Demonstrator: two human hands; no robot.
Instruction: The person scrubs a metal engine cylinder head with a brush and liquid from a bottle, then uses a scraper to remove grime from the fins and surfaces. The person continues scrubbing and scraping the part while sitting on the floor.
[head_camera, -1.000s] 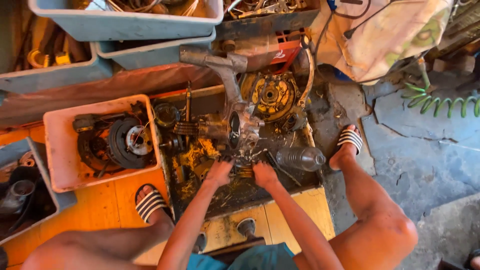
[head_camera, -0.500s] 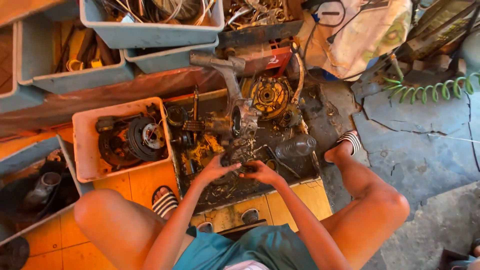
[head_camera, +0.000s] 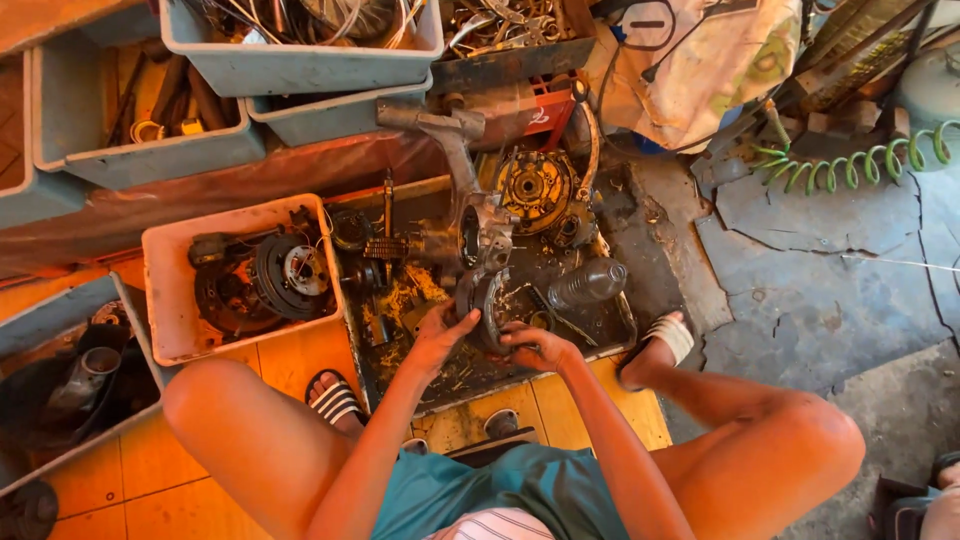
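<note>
Below, my 2 hands, left hand (head_camera: 437, 338) and right hand (head_camera: 533, 347), clamp a round greasy engine part (head_camera: 488, 303) over the dirty metal tray (head_camera: 620, 318).

A grimy round metal engine part (head_camera: 487, 308) stands tilted up on its edge over the oily black tray (head_camera: 620, 335); ribbed rim showing; gripped on both sides, just below the crankcase (head_camera: 478, 235).

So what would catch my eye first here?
Probably the two hands, left hand and right hand, gripping a round greasy metal part over a dirty oily tray. Left of it, a pale tub holds dark engine discs; a green coiled hose lies top right.
</note>
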